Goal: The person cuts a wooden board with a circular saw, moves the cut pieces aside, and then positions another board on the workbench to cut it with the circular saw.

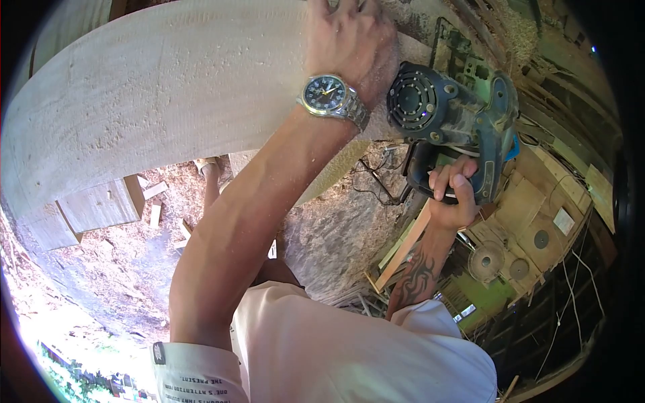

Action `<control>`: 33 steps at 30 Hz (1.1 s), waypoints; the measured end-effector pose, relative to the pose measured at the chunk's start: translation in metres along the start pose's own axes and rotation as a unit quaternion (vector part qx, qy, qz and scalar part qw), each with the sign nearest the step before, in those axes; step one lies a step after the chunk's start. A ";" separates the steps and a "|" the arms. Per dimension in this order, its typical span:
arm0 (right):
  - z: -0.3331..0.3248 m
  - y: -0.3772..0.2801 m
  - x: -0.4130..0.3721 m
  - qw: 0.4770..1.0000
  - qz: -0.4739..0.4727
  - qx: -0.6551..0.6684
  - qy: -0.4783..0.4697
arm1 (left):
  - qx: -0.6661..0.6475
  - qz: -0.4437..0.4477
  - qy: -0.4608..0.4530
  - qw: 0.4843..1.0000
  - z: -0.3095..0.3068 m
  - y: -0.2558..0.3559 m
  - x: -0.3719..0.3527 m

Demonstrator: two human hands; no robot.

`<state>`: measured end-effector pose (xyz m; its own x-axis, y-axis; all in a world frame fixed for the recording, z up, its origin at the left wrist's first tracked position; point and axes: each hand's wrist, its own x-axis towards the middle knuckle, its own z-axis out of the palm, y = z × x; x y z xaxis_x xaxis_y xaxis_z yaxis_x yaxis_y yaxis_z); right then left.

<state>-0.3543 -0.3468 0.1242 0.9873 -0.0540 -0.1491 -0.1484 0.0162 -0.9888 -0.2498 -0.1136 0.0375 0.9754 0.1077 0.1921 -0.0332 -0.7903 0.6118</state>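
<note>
A power tool [443, 111] with a round vented housing stands at the right end of a large, pale, curved wooden board [168, 80]. The fingers of my right hand [457, 188] are wrapped round its rear handle; the forearm is tattooed. My left hand [353, 43], with a metal watch [326, 93] on its wrist, is over the board, just left of the tool. Its back faces up and its fingertips are cut off by the top edge, so what they touch is hidden. Fine dust lies on the board.
Below the board at left is a wooden block [101, 205]. Offcuts and shavings cover the floor. Another person's foot [207, 163] shows under the board's edge. At right, a plywood panel [521, 201] bears round discs; cables and planks lie around it.
</note>
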 end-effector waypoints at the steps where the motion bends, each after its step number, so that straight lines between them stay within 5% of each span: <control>1: 0.001 0.000 0.001 1.000 -0.001 0.001 -0.001 | -0.006 -0.003 -0.002 1.000 0.000 0.000 0.000; 5: -0.002 0.002 0.005 1.000 -0.004 0.011 -0.001 | 0.007 0.015 -0.005 1.000 -0.004 0.000 0.000; 8: 0.003 -0.001 0.010 1.000 -0.006 0.004 0.005 | -0.028 -0.011 -0.119 0.992 -0.015 0.000 0.001; 11: -0.001 0.002 0.019 0.999 -0.016 0.026 -0.017 | 0.019 0.019 -0.009 1.000 0.000 -0.002 -0.006; 14: 0.004 0.004 0.039 0.999 -0.039 0.004 -0.030 | 0.022 0.019 0.005 1.000 0.005 -0.002 -0.006; 20: 0.017 0.001 0.048 0.999 0.001 0.041 0.018 | 0.056 0.004 -0.041 0.998 -0.004 0.002 -0.003; 24: 0.015 0.009 0.053 0.995 -0.023 0.081 -0.048 | 0.083 -0.015 -0.078 0.993 -0.004 0.003 0.002; 33: -0.017 0.009 -0.067 0.992 0.086 0.055 0.075 | 0.114 -0.019 -0.062 0.991 0.007 0.001 0.000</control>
<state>-0.4223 -0.3602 0.1251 0.9274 -0.1894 -0.3226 -0.2982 0.1465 -0.9432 -0.2483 -0.1184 0.0326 0.9948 0.0762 0.0673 0.0405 -0.9042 0.4251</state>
